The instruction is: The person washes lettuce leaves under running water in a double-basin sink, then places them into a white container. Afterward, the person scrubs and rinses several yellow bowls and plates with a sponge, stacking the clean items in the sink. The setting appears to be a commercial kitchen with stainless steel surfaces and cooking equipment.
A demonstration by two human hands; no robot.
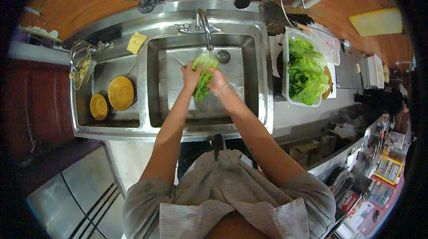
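Over the large basin of a stainless steel sink (pixel 234 105), my left hand (pixel 191 75) and my right hand (pixel 217 79) hold a head of green leaf lettuce (pixel 202 86) between them. The lettuce is under the spout of a chrome faucet (pixel 208 34), with its pale end uppermost in the picture and its leaves hanging towards me. Water seems to fall on it from the spout. A beaded bracelet circles my right wrist. Just right of the lettuce, the round drain strainer (pixel 223 56) shows in the basin floor.
In the smaller left basin stand two yellow bowls (pixel 121 93) and a tilted strainer with food scraps (pixel 82 71). A yellow cloth (pixel 136 43) lies on the rim. Right of the sink, a white plastic basket (pixel 286 81) holds more lettuce (pixel 307 71). Steel scourers (pixel 148 4) hang on the wall.
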